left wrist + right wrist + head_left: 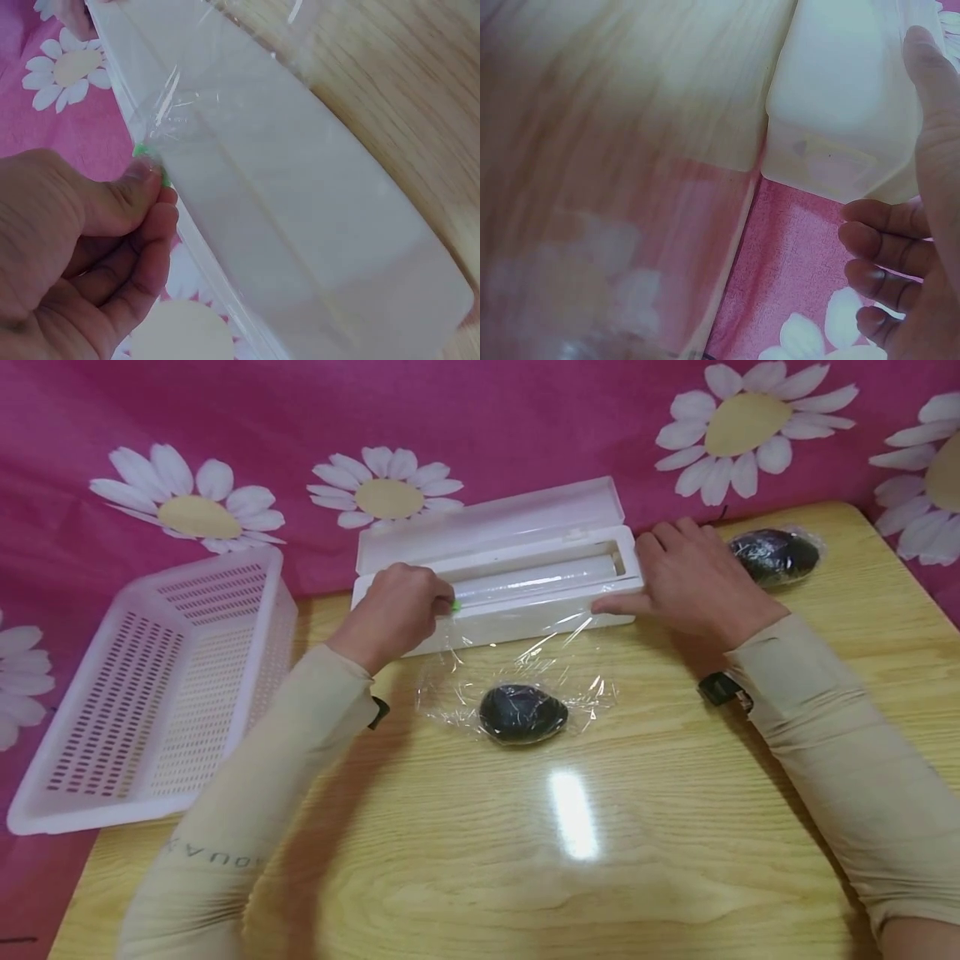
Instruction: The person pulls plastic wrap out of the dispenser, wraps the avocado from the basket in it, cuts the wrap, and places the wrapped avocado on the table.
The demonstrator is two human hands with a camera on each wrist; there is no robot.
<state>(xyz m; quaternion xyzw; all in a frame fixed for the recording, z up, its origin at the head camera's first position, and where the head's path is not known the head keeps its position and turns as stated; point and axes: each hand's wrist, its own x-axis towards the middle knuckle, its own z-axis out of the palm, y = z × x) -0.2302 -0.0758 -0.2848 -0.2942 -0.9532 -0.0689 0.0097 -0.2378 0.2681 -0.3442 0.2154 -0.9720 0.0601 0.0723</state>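
Observation:
A white cling film box (525, 620) with its lid (495, 522) raised stands at the back of the table, a film roll (536, 578) inside. My left hand (397, 614) pinches the small green cutter slider (142, 152) on the box's front edge. At the box's right end my right hand (686, 572) holds the corner, thumb (930, 71) along the front edge and fingers (885, 247) around the end. Clear film (525, 647) runs from the box over the front edge to a dark, egg-shaped item (522, 714), which the film covers on the table.
Another dark item (776, 556), wrapped in film, lies at the back right beside my right hand. A white perforated basket (262, 602) stands at the left. Behind the wooden table (465, 877) hangs a pink cloth (525, 418) with daisies.

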